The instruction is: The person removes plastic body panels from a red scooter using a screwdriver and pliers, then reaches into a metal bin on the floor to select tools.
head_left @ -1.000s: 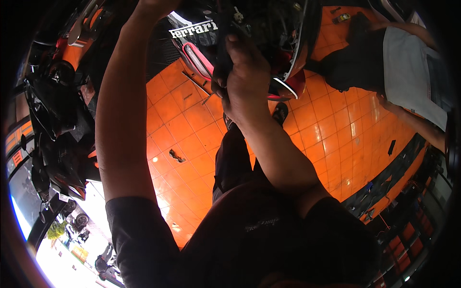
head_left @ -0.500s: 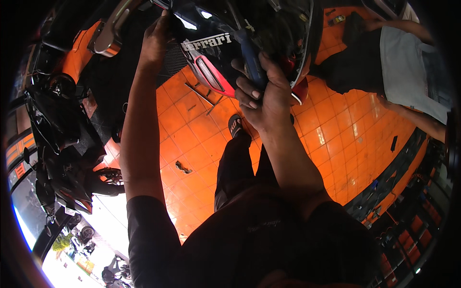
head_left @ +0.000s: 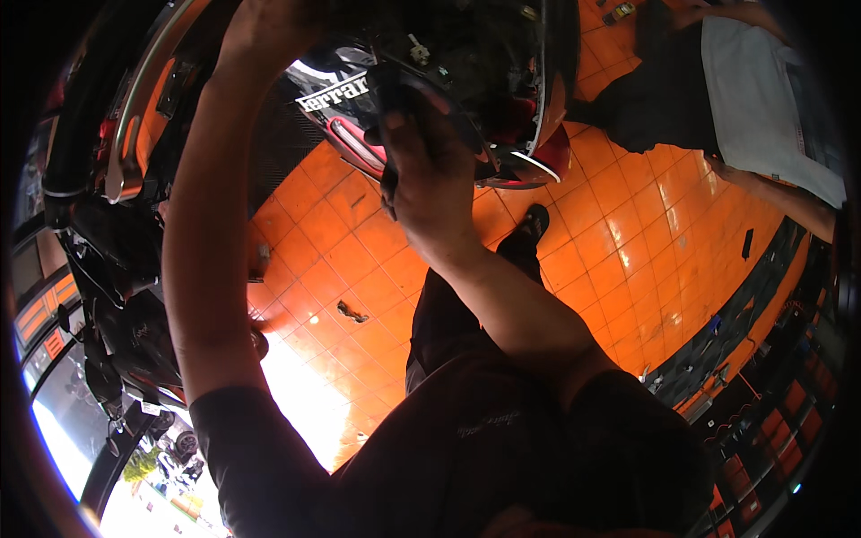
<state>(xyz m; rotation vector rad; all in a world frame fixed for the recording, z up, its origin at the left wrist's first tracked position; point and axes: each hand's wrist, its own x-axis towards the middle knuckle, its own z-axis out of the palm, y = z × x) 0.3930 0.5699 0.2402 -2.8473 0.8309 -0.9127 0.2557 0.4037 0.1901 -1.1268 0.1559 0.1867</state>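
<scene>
At the top of the view is a motorcycle body panel, glossy black with a red-edged vent and white lettering. My right hand is closed beside it, its fingers around a dark blue tool handle that stands against the panel. The tool's working end is lost in shadow. My left hand reaches to the panel's far left side. Its fingers are hidden in the dark there. Right of my right hand is the open, dark inside of the bodywork, with a small pale connector in it.
Orange floor tiles lie below, with a small dark scrap on them. Another person in dark and pale clothing bends at the right. A black motorcycle stands at the left. A dark strip holding tools edges the floor.
My right hand has moved left along the panel with the tool. My left hand has gone further up and left. My foot has stepped to the right.
</scene>
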